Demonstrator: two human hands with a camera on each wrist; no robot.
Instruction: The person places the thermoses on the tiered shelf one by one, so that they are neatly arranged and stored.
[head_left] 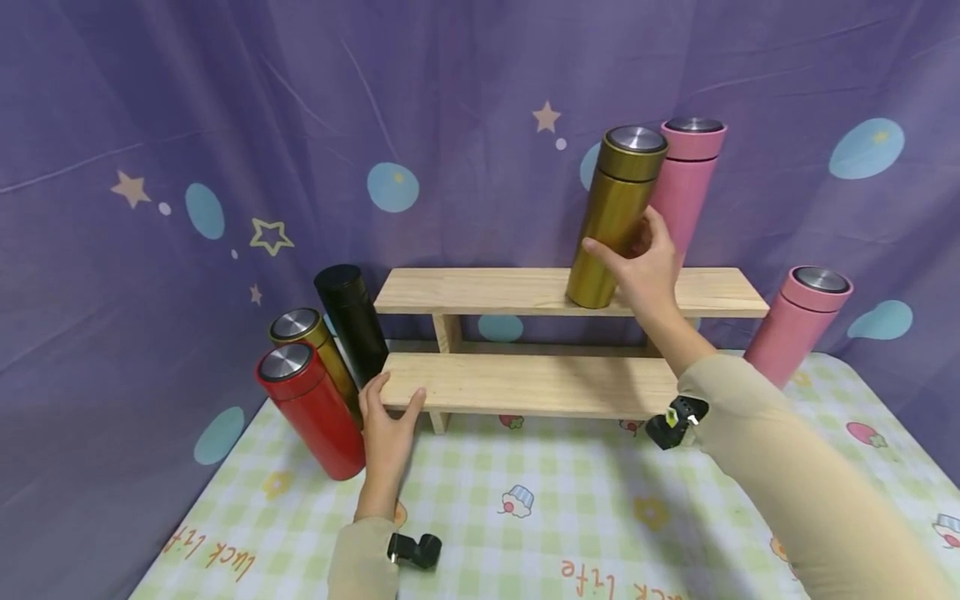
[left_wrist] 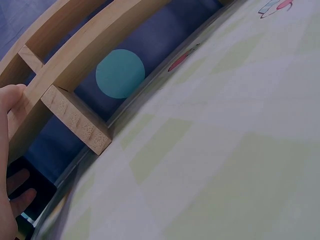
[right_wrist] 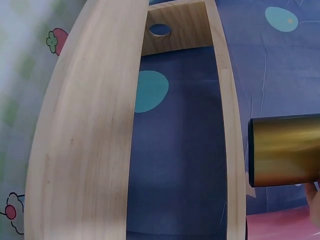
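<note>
Fingers [head_left: 658, 228] grip one gold flask [head_left: 617, 208]; five other flasks [head_left: 318, 425].

The head view looks forward and down from above the checkered tablecloth [head_left: 450, 477], far enough back to show both hands, with the two-tier wooden shelf [head_left: 517, 383] at centre. The left wrist view sits low by the cloth, steeply tilted; the shelf slants across its upper left, close up. The right wrist view, also close, is turned sideways, shelf boards running up the frame. Its gold vacuum flask [right_wrist: 285, 150], right edge, appears upper right in the head view.
</note>
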